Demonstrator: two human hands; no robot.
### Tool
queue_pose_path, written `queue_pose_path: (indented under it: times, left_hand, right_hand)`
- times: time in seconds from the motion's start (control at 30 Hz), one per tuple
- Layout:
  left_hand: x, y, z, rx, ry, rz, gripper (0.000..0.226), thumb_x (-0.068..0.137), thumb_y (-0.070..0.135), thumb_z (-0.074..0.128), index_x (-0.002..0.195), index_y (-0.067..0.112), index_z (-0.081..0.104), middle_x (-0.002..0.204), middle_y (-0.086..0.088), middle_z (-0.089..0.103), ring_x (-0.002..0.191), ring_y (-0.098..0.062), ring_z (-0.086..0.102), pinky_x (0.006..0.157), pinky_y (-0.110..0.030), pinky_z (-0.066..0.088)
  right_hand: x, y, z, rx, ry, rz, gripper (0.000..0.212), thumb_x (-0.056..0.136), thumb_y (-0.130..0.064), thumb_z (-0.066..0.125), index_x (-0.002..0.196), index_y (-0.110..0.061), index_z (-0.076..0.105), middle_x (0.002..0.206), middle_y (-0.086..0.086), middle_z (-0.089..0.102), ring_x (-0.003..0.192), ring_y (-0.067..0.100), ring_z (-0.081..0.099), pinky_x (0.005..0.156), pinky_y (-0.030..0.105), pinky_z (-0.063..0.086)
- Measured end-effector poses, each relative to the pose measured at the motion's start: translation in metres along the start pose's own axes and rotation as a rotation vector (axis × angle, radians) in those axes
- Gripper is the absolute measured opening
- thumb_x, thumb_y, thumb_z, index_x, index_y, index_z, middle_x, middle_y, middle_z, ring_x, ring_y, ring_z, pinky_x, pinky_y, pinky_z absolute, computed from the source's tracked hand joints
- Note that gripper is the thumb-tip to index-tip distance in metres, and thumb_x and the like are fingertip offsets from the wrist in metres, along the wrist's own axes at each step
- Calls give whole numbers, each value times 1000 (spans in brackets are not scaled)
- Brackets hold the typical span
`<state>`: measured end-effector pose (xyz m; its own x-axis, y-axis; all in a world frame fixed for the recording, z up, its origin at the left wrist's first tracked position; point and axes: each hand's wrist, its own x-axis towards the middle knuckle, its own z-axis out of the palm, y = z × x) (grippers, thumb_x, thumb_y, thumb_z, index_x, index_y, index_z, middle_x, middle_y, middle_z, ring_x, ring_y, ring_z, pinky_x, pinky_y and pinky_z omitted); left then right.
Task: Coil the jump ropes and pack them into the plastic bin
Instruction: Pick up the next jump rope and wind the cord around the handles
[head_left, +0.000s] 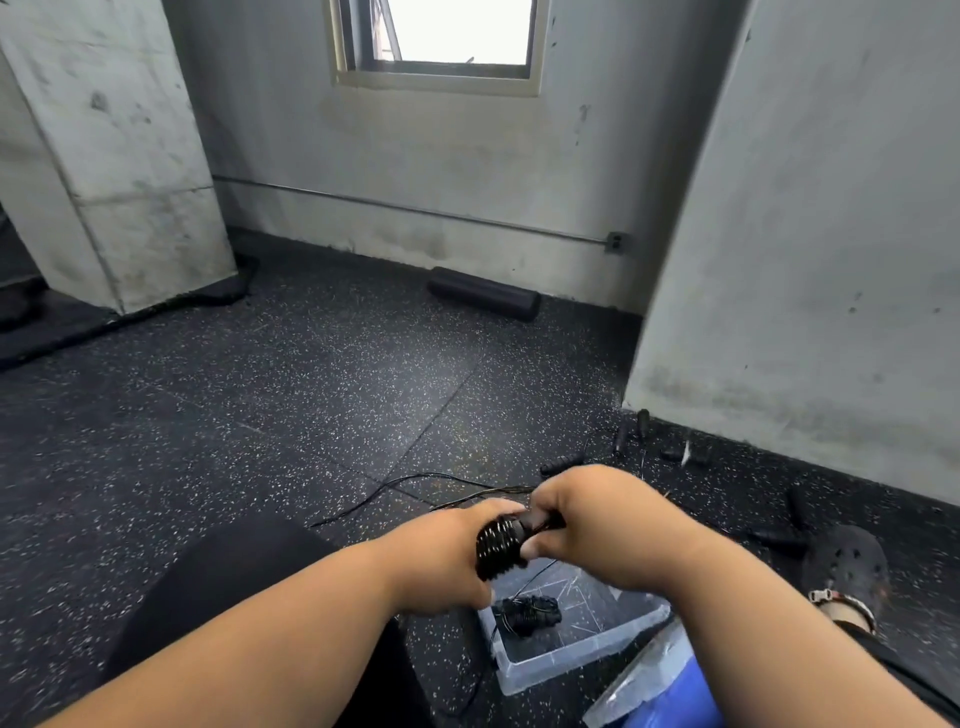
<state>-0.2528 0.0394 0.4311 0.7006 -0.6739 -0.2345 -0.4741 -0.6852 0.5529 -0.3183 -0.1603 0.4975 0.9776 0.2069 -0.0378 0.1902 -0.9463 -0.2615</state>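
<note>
**Both hands on a wound rope above the bin**

The left hand (441, 556) curls around a black coil (497, 545) of rope wound tight on its handles, fingers closed on the bundle. The right hand (597, 519) grips the end of a black handle (540, 519) that sticks out of the coil, thumb pressed at the coil's edge. The bundle is held in the air, just above the near corner of the clear bin (524, 670) on the floor (260, 415).

Inside the bin lies a second coiled rope (530, 613), with a thin loose strand trailing over the bin's left wall. A blue lid (675, 686) leans at the bin's right side.

Beyond the hands, thin black cords (415, 480) run loose across the floor. More black handles (563, 462) lie scattered near the right wall. A black foam roller (483, 293) lies against the far wall under the window (441, 47). A dark clog (847, 561) shows at right
</note>
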Motion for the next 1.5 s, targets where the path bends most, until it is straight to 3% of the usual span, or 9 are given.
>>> queue_pose_path:
  times: [0.13, 0.27, 0.47, 0.63, 0.8, 0.93, 1.03, 1.17, 1.5]
  left_hand:
    - [-5, 5, 1, 63, -48, 131, 87, 76, 29, 84, 140, 61, 35, 110, 18, 70, 94, -7, 66, 85, -28, 55]
    - [-10, 12, -4, 1, -27, 211, 78, 77, 33, 88, 135, 55, 42, 110, 22, 68, 96, 0, 64, 88, -25, 52]
    - [-15, 24, 6, -211, -77, 255, 78, 76, 32, 93, 135, 47, 45, 116, 17, 69, 104, 4, 65, 96, -17, 50]
    - [-13, 24, 8, -457, 16, 203, 87, 82, 41, 90, 143, 51, 30, 120, 14, 65, 101, 4, 64, 96, -23, 54]
    - [-6, 22, -3, -739, 195, 92, 79, 86, 28, 89, 147, 43, 40, 111, 12, 71, 85, 9, 66, 77, -12, 50]
    - [-1, 15, -11, -951, 250, -15, 56, 87, 25, 87, 131, 37, 54, 116, -3, 77, 103, -15, 73, 96, -34, 57]
    - [1, 16, -11, -1051, 233, -22, 41, 88, 20, 85, 120, 33, 61, 112, -4, 78, 97, -16, 74, 87, -33, 60]
    - [2, 17, -9, -1127, 188, -13, 45, 89, 26, 83, 128, 25, 60, 90, 8, 73, 72, -4, 64, 66, -24, 50]
    - [-1, 18, -2, -1382, 77, 9, 68, 81, 28, 81, 139, 11, 49, 93, -7, 65, 79, -14, 59, 65, -28, 47]
  right_hand:
    - [2, 15, -7, 392, -95, 22, 33, 71, -39, 93, 74, -20, 65, 64, -5, 67, 56, 10, 58, 54, 36, 49]
    - [4, 37, 5, 849, -83, 24, 31, 76, -28, 92, 72, -19, 62, 63, -3, 57, 58, 10, 50, 52, 23, 40]
    - [6, 56, 55, 1412, -240, 118, 41, 65, -41, 95, 74, -21, 60, 76, 5, 56, 63, 15, 50, 53, 27, 33]
    - [7, 52, 77, 1642, -85, 347, 20, 83, -22, 78, 83, -15, 59, 61, 1, 38, 47, 6, 34, 43, 19, 24]
    - [5, 45, 75, 1459, -80, 335, 22, 99, -34, 64, 92, -14, 62, 58, 2, 38, 48, 10, 26, 44, 21, 23]
    - [2, 34, 62, 1223, -52, 239, 27, 107, -29, 54, 96, -7, 65, 68, 6, 60, 59, 17, 50, 59, 28, 42]
    - [0, 28, 49, 1057, -44, 162, 38, 101, -41, 64, 94, -3, 65, 84, 3, 62, 80, 16, 53, 79, 35, 44]
    - [-3, 23, 36, 1149, 42, 103, 29, 98, -39, 69, 90, -11, 66, 69, -3, 47, 62, 11, 38, 57, 24, 35]
    - [0, 8, 37, 1321, 488, 201, 36, 99, -38, 61, 94, -4, 71, 59, 7, 44, 50, 10, 37, 46, 19, 32]
